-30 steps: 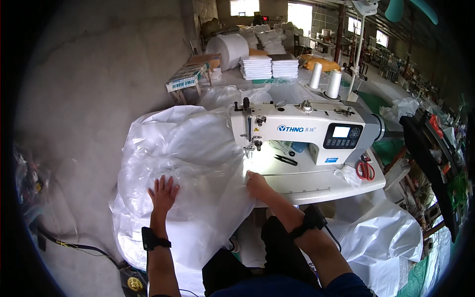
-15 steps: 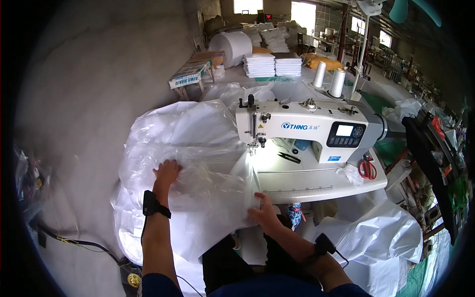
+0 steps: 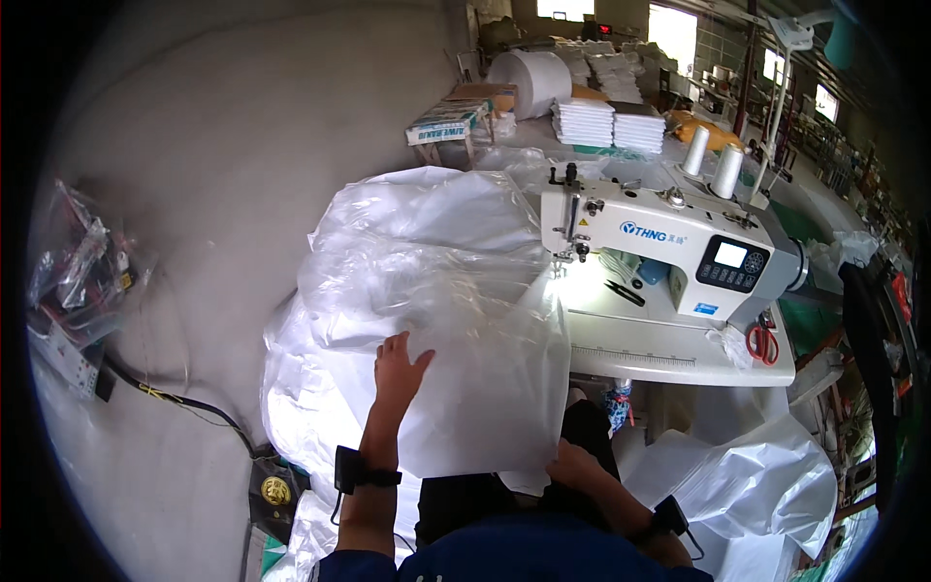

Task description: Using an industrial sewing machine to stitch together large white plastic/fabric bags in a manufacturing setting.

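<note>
A wide white plastic sheet (image 3: 485, 388) spreads over the left side of the sewing machine (image 3: 669, 228) and hangs down across my lap. Its right edge runs up to the lit needle area. My left hand (image 3: 398, 373) is over the middle of the sheet, fingers and thumb spread, with nothing in its grasp. My right hand (image 3: 574, 466) is closed on the sheet's near right corner, below the machine bed. Black thread snips (image 3: 625, 293) lie on the bed behind the needle area. Red-handled scissors (image 3: 762, 342) rest at its right end.
Two white thread cones (image 3: 727, 171) stand behind the machine. More white sheeting (image 3: 747, 475) drapes at the lower right. Stacks of folded white goods (image 3: 585, 124) and a large white roll (image 3: 530, 82) sit at the back. A black cable (image 3: 184, 400) crosses the floor at left.
My right hand has drawn the sheet's corner down toward my lap, flattening the sheet. My left hand has shifted nearer to me. The view has turned left, so the machine sits further right.
</note>
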`<control>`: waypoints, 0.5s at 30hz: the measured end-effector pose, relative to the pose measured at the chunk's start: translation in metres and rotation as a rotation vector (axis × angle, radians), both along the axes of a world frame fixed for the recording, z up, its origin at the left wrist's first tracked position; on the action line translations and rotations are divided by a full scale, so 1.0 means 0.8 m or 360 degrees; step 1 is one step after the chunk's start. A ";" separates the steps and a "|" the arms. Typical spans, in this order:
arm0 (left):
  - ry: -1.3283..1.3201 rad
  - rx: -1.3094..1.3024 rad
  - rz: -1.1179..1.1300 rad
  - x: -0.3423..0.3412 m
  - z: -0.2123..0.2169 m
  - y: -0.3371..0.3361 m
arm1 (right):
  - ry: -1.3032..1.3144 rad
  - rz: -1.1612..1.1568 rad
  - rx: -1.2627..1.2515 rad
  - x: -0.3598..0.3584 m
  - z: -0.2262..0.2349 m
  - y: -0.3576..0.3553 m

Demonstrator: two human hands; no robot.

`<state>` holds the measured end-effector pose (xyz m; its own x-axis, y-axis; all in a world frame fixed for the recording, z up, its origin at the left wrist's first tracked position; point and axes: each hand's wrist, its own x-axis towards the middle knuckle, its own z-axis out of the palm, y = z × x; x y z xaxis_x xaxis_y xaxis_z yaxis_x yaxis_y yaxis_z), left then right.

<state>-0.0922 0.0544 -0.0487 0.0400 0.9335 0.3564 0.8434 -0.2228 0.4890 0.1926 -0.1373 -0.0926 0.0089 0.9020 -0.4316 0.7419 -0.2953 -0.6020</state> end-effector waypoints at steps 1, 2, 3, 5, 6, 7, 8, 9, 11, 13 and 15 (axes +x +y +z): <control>0.0279 0.0042 0.0046 -0.001 -0.014 -0.005 | -0.0695 0.0282 -0.0051 -0.001 0.014 -0.006; 0.0206 -0.0101 0.0012 -0.005 -0.025 -0.005 | -0.0659 0.0287 0.0150 0.001 0.032 -0.010; 0.0284 -0.0008 0.0101 -0.003 -0.038 -0.008 | -0.0649 0.0296 0.0273 0.003 0.050 -0.014; 0.0269 0.0072 0.0241 0.002 -0.055 0.003 | -0.0279 0.0172 0.0503 -0.003 0.079 0.005; 0.0093 -0.0100 0.0287 0.007 -0.060 0.015 | 0.0076 0.0049 0.0611 -0.008 0.089 0.024; -0.0072 -0.0195 0.0330 0.011 -0.061 0.027 | 0.0470 -0.0042 0.0735 -0.015 0.093 0.041; -0.0342 -0.0241 0.0288 0.017 -0.063 0.033 | 0.0685 -0.0224 0.0494 -0.024 0.092 0.064; -0.0716 -0.0472 0.0085 0.018 -0.058 0.045 | 0.0932 -0.0375 0.0269 -0.035 0.086 0.092; -0.0954 -0.0452 -0.0060 0.019 -0.051 0.041 | 0.1364 -0.0527 0.0014 -0.047 0.067 0.129; -0.1418 -0.0495 -0.0268 0.004 -0.038 0.018 | 0.1757 -0.0540 -0.0049 -0.056 0.037 0.144; -0.1743 -0.0539 -0.0509 -0.026 -0.027 -0.029 | 0.2055 -0.0432 -0.0204 -0.068 0.009 0.154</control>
